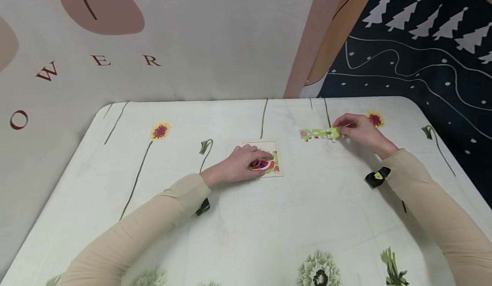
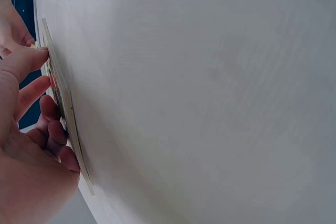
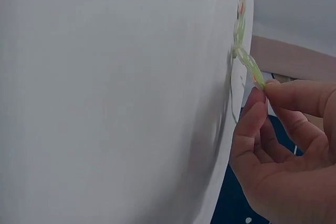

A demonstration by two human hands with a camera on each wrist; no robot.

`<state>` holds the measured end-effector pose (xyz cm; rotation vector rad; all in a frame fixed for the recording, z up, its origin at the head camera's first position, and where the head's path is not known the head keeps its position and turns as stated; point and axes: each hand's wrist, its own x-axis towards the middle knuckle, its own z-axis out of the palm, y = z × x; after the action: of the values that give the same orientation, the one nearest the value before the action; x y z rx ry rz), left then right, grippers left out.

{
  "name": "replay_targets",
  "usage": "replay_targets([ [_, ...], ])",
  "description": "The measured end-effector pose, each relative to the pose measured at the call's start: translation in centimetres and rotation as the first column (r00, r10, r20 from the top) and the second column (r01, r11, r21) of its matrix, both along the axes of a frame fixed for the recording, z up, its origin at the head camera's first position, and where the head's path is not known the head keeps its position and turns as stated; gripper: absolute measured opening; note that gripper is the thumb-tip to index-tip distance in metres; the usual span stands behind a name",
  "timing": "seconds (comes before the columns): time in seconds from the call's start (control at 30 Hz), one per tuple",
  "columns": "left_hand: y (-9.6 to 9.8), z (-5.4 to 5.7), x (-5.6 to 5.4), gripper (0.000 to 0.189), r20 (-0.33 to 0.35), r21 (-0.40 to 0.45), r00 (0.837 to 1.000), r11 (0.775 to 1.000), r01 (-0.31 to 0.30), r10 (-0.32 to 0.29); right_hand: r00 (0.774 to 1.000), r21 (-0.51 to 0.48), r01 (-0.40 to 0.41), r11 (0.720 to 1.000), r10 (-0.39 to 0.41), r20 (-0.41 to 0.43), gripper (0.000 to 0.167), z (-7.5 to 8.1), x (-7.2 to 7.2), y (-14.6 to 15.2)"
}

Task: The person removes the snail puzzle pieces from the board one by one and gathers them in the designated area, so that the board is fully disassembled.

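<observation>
Near the middle of the table lies a small square puzzle board (image 1: pixel 280 166) with a pale frame and a red, blue and green picture. My left hand (image 1: pixel 242 165) rests over it, covering much of the picture; in the left wrist view its fingertips touch the face of the thin board (image 2: pixel 69 106). Farther right, my right hand (image 1: pixel 359 131) pinches a green puzzle piece (image 3: pixel 251 67) between thumb and fingers. That piece is tilted up, its far end meeting a short row of green puzzle pieces (image 1: pixel 317 134) on the table.
A white cloth (image 1: pixel 246 226) printed with flowers and stems covers the table. Behind it stands a pale wall hanging (image 1: pixel 223 42) with letters, and at the right hangs a dark cloth (image 1: pixel 407 72) with white trees. Each wrist wears a black strap (image 1: pixel 374 178).
</observation>
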<state>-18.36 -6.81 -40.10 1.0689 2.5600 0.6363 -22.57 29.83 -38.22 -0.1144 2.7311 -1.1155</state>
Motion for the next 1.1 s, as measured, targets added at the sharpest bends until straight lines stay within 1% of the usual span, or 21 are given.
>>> replay_targets([
  [0.2, 0.01, -0.01, 0.0, 0.046, -0.001, -0.001, 1.0, 1.0, 0.004, -0.004, 0.996, 0.018, 0.04, 0.999, -0.041, 0.076, 0.029, -0.4, -0.53, 0.37],
  [0.33, 0.01, 0.0, 0.02, 0.046, 0.001, -0.001, 1.0, 1.0, 0.005, -0.005, 0.994, 0.033, 0.044, 0.998, -0.047, 0.098, 0.03, -0.53, -0.83, 0.44],
  [0.6, 0.05, 0.04, 0.09, 0.045, -0.001, -0.002, 1.0, 1.0, 0.003, -0.003, 0.995, 0.068, 0.029, 0.997, -0.035, 0.095, 0.03, -0.4, -0.96, 0.32],
  [1.1, 0.0, -0.01, 0.0, 0.046, -0.003, -0.002, 1.0, 1.0, 0.001, -0.001, 0.994, 0.08, 0.018, 0.997, -0.027, 0.11, 0.031, -0.41, -0.93, 0.23],
])
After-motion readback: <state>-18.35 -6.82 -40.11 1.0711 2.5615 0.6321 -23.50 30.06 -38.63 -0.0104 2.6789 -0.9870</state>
